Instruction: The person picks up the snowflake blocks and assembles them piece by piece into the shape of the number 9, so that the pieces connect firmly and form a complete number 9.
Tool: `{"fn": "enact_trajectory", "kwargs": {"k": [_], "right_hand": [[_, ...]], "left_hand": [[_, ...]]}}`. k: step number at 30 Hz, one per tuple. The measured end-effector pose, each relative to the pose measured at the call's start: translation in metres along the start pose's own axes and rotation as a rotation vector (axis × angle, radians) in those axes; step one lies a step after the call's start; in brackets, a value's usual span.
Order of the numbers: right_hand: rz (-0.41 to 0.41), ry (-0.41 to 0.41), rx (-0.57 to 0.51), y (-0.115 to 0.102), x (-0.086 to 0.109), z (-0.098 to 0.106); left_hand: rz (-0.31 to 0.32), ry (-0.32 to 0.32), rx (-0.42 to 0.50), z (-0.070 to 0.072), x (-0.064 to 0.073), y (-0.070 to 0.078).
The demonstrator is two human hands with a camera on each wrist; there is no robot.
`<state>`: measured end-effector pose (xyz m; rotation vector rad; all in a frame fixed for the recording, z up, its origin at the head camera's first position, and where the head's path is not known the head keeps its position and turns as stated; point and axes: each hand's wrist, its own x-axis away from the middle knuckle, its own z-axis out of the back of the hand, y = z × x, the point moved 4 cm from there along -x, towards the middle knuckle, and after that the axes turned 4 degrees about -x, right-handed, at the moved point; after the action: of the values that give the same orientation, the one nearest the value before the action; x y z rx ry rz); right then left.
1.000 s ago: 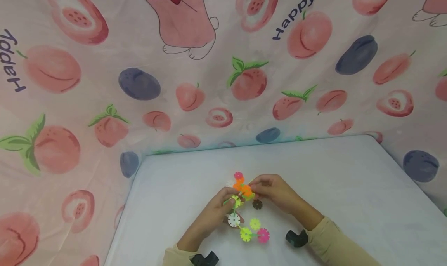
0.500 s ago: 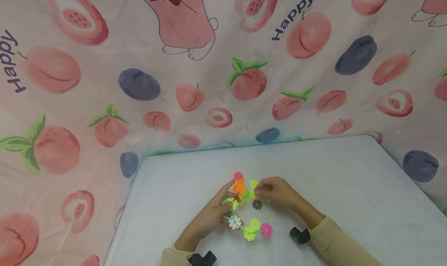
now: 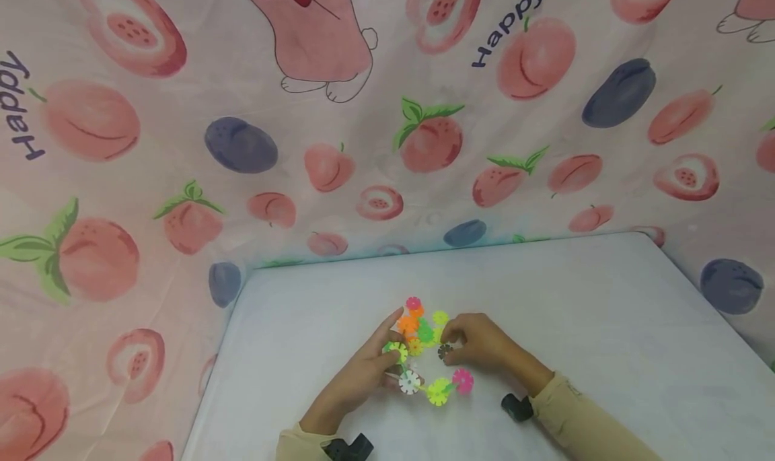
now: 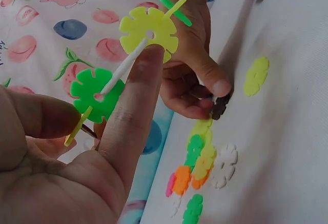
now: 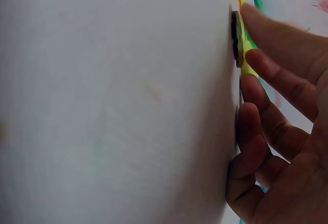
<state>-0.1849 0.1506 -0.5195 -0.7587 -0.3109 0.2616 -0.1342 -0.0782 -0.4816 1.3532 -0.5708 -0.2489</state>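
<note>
My left hand (image 3: 363,373) holds a chain of interlocking snowflake discs between thumb and fingers. In the left wrist view a green disc (image 4: 92,93) of the chain sits at the thumb, and a white disc seen edge-on links it to a yellow disc (image 4: 141,32) by the index fingertip. A pink disc (image 3: 463,381) ends the chain in the head view. Down at the table, my right hand (image 3: 490,345) pinches a dark brown snowflake disc (image 5: 236,39) between thumb and finger. Its other fingers curl close to the tabletop in the right wrist view.
Loose orange, green (image 3: 426,330), yellow and pink discs lie bunched beyond the hands. Beside them is a white disc (image 4: 226,166); a lone yellow disc (image 4: 256,75) lies nearer. The white table (image 3: 315,306) meets a fruit-print cloth (image 3: 363,124) behind. Each wrist carries a black camera (image 3: 517,407).
My right hand has left the bunched discs and come down to the brown disc, which its fingers now grip. The left hand keeps the chain, whose pink end has swung up and right.
</note>
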Motion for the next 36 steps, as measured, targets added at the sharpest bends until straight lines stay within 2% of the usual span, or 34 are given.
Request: {"fn": "enact_trajectory", "kwargs": {"k": [5, 13, 18, 26, 36], "right_hand": [[0.014, -0.024, 0.071, 0.0, -0.003, -0.003], [0.009, -0.027, 0.098, 0.001, -0.005, 0.0], [0.022, -0.025, 0.04, 0.003, -0.004, 0.002], [0.1, -0.006, -0.107, 0.009, -0.003, 0.009], [0.115, -0.025, -0.251, 0.002, 0.001, 0.015]], "left_hand": [[-0.008, 0.0, 0.025, -0.001, -0.002, 0.0], [0.002, 0.005, 0.031, 0.0, -0.002, 0.0], [0.009, 0.002, 0.049, 0.0, -0.001, -0.001], [0.0, -0.026, 0.084, -0.001, 0.0, 0.0], [0.002, -0.049, 0.08, -0.001, -0.003, -0.005]]}}
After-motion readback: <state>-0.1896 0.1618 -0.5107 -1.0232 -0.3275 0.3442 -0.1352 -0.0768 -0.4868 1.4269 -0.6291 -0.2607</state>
